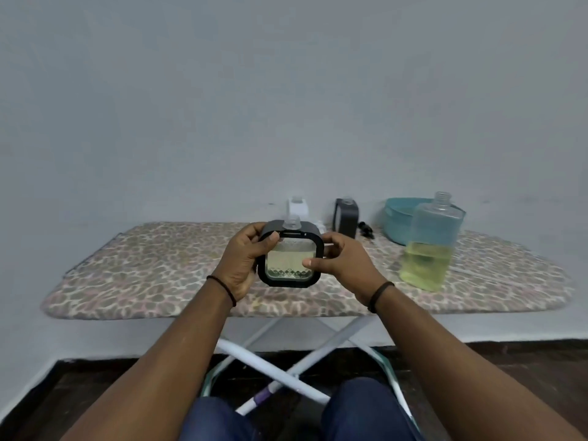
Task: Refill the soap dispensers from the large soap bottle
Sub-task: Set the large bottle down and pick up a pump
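A person's left hand & right hand grip a black-framed soap dispenser upright over the ironing board, probably to check its level, w/ the uncapped large soap bottle standing at right, within reach.

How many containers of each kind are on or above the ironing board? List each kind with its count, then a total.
Black-framed soap dispensers: 2 (held, standing)
White soap dispenser: 1
Large soap bottle: 1
Teal basin: 1
Total: 5
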